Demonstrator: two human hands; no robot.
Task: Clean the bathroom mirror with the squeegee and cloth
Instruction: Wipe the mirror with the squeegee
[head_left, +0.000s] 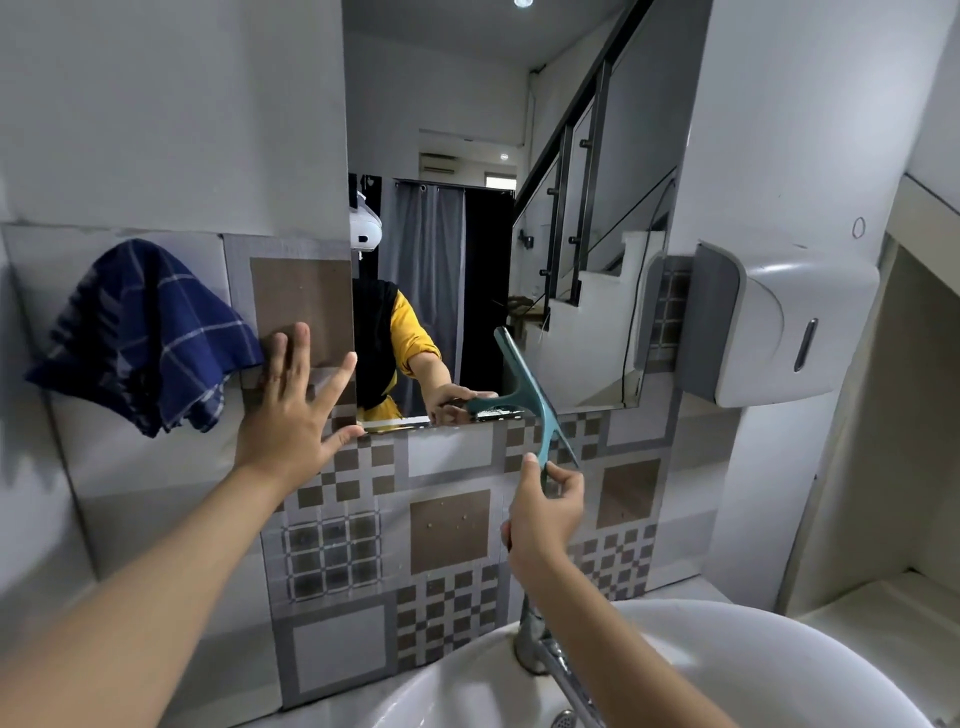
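Here we held the squeegee (524, 384) by the end of its handle in our right hand (543, 512), fingers pinched round it, the teal blade slanted across the lower part of the mirror (519, 208) near its bottom edge, seemingly to drag water off the glass. Our left hand (296, 410) grasped nothing; it lay spread and flat on the tiled wall (447, 519) just beside the mirror's left edge, probably to steady us. The blue checked cloth (145, 332) hung on the wall to the left, apparently kept for later wiping, above the sink (675, 670).
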